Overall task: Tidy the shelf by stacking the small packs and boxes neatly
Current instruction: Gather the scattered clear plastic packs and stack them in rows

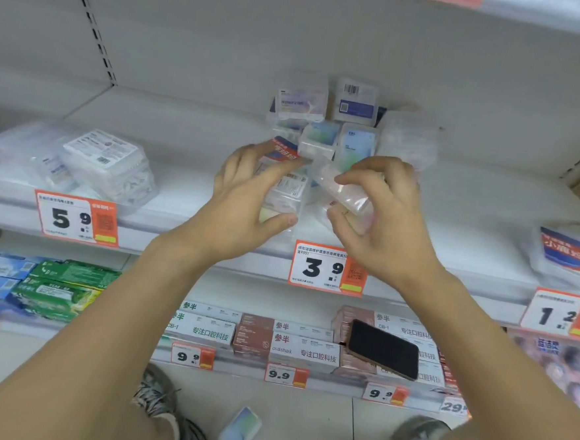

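Shelf, middle tier, white: my left hand, fingers and thumb curled round a clear plastic box with a red-and-white label, front edge of shelf. My right hand, thumb and fingers pinching a clear tilted pack, just beside the left-hand box. Behind both: jumbled pile of small clear boxes, against back panel. Price tag 3.9 below. One small box on floor. Black phone on toothpaste cartons, lower shelf

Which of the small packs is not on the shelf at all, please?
The small blue-and-white pack lying on the floor between the person's shoes; every other pack sits on the shelf.
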